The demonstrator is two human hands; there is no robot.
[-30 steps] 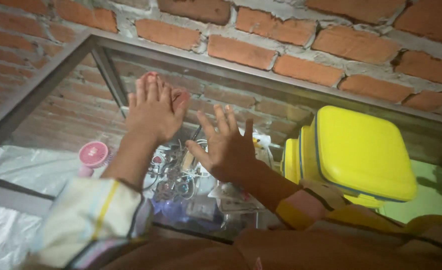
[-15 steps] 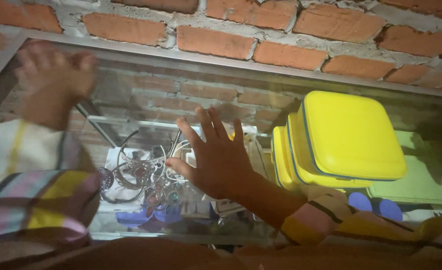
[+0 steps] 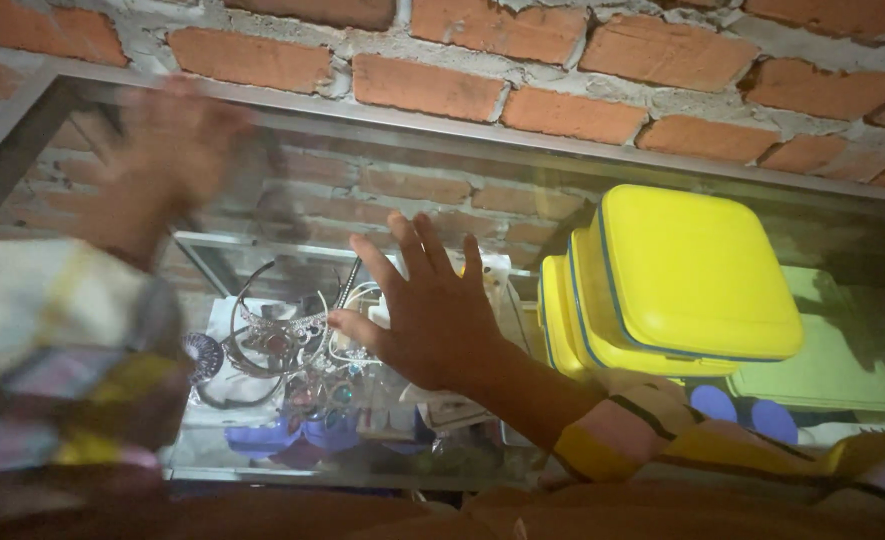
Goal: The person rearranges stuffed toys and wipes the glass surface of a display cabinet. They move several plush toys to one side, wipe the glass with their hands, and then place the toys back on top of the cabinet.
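Yellow boxes: two square lidded plastic boxes (image 3: 697, 275) stacked on the glass counter (image 3: 362, 160), right of centre, bright yellow with thin blue rim lines and rounded corners.
Green container: a flat pale green lidded box (image 3: 832, 365) lies just right of and partly under the yellow stack, below the glass.
Small packets: pale card-backed packets (image 3: 452, 410) lie among the jewellery under the glass; details too blurred to tell.
Signs and screens: none in view.
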